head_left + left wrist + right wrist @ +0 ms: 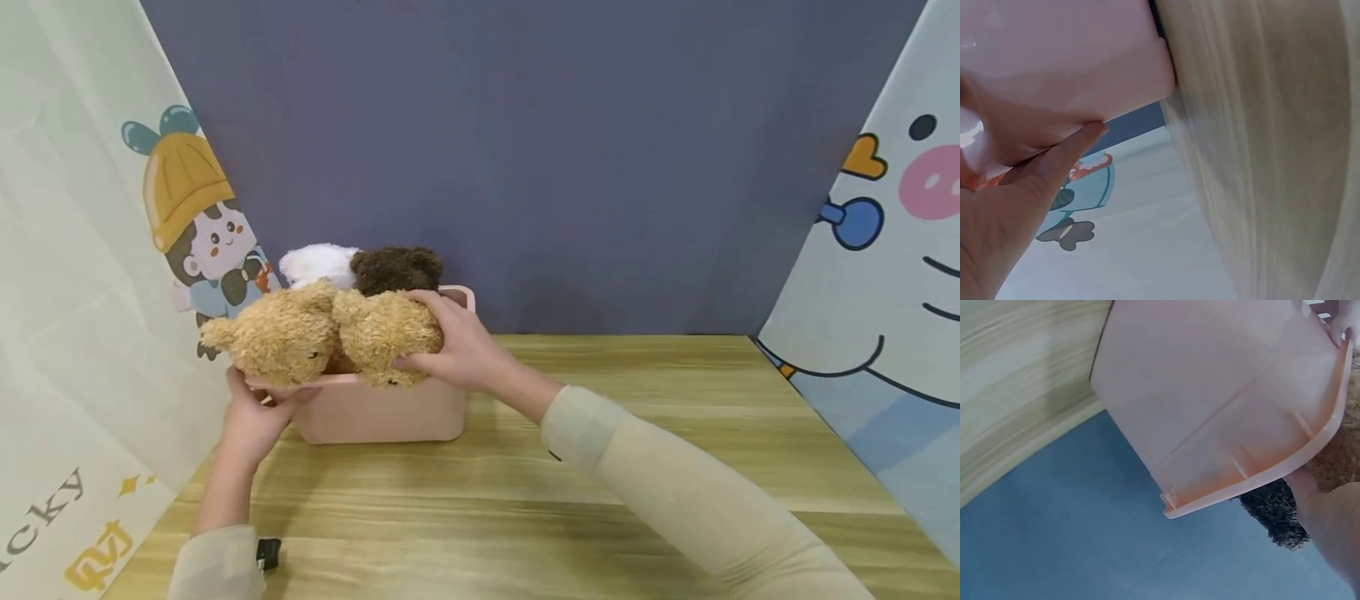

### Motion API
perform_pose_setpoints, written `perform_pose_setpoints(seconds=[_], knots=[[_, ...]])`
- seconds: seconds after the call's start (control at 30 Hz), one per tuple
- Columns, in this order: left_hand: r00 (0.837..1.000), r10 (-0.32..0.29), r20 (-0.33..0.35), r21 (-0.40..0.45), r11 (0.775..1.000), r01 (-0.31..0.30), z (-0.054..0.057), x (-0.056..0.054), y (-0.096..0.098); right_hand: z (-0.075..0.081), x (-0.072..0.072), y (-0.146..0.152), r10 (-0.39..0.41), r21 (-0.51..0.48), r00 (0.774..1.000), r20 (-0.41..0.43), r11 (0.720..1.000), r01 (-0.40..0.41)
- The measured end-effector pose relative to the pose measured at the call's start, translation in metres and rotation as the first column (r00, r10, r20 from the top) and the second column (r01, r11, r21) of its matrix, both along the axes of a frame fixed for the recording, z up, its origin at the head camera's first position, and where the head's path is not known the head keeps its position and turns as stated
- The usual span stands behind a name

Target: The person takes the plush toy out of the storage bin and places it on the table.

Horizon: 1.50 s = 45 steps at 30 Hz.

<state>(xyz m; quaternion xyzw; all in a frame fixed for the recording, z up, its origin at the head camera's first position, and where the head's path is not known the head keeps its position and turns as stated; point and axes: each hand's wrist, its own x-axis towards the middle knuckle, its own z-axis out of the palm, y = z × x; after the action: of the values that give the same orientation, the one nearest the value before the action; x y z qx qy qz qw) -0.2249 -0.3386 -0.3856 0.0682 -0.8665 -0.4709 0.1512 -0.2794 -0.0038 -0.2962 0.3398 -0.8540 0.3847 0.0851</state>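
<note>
At the top of the bin (386, 412), the right hand (463, 346) grips a tan bear (386, 329) from three o'clock; the left hand (257, 417) clamps the rim (341, 380) at eight. I see a second bear (281, 333) at ten, a white toy (317, 263) at eleven, a brown toy (397, 268) at twelve.

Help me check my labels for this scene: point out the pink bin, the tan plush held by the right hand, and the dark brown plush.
Pink bin (382, 414): head view, on its front wall.
Tan plush (388, 335): head view, mid-fur.
Dark brown plush (397, 268): head view, visible upper part.
</note>
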Motion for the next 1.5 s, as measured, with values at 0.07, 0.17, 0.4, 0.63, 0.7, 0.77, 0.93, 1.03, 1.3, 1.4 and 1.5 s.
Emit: perform_pose_setpoints(seconds=[0.07, 0.17, 0.4, 0.63, 0.7, 0.77, 0.93, 1.03, 1.3, 1.4, 1.5], knots=[[1.000, -0.001, -0.001, -0.002, 1.000, 0.001, -0.001, 0.000, 0.000, 0.000, 0.000, 0.001, 0.000, -0.031, 1.000, 0.002, 1.000, 0.000], [1.000, 0.008, -0.005, -0.011, 1.000, -0.008, -0.002, -0.001, 0.000, 0.000, -0.001, 0.003, -0.004, -0.069, 1.000, 0.008, 0.998, 0.005], [0.999, 0.036, -0.024, -0.019, 0.999, -0.037, -0.003, -0.001, 0.000, 0.008, 0.002, 0.006, -0.001, -0.085, 0.999, 0.041, 0.996, 0.004], [0.998, 0.052, 0.020, -0.024, 0.998, -0.052, -0.004, 0.000, 0.000, 0.016, 0.005, 0.009, -0.008, -0.097, 0.999, 0.034, 0.995, 0.011], [0.998, 0.052, 0.020, -0.012, 0.999, -0.052, -0.003, 0.001, 0.000, 0.017, 0.005, 0.009, -0.001, -0.103, 0.999, 0.035, 0.995, 0.005], [0.999, 0.048, 0.010, -0.002, 0.999, -0.048, -0.003, 0.001, 0.001, 0.019, 0.004, 0.010, 0.005, -0.119, 0.999, 0.036, 0.993, -0.001], [0.999, 0.044, 0.002, 0.005, 0.999, -0.044, -0.002, 0.001, 0.003, 0.022, 0.004, 0.015, 0.014, -0.161, 0.999, 0.048, 0.987, -0.006], [0.999, 0.046, 0.014, -0.003, 0.999, -0.046, -0.001, 0.000, 0.004, 0.023, 0.005, 0.019, 0.023, -0.191, 0.998, 0.053, 0.981, -0.013], [0.999, 0.031, 0.023, 0.012, 0.999, -0.031, -0.002, -0.003, 0.003, 0.030, 0.006, 0.030, -0.001, -0.259, 1.000, 0.004, 0.966, 0.002], [0.999, 0.035, 0.028, 0.013, 0.999, -0.035, -0.003, -0.002, 0.002, 0.033, 0.006, 0.034, 0.015, -0.297, 1.000, 0.002, 0.955, -0.014], [0.999, 0.038, 0.027, 0.016, 0.999, -0.039, -0.004, -0.002, 0.000, 0.038, 0.007, 0.041, 0.019, -0.344, 1.000, -0.019, 0.939, -0.025]])
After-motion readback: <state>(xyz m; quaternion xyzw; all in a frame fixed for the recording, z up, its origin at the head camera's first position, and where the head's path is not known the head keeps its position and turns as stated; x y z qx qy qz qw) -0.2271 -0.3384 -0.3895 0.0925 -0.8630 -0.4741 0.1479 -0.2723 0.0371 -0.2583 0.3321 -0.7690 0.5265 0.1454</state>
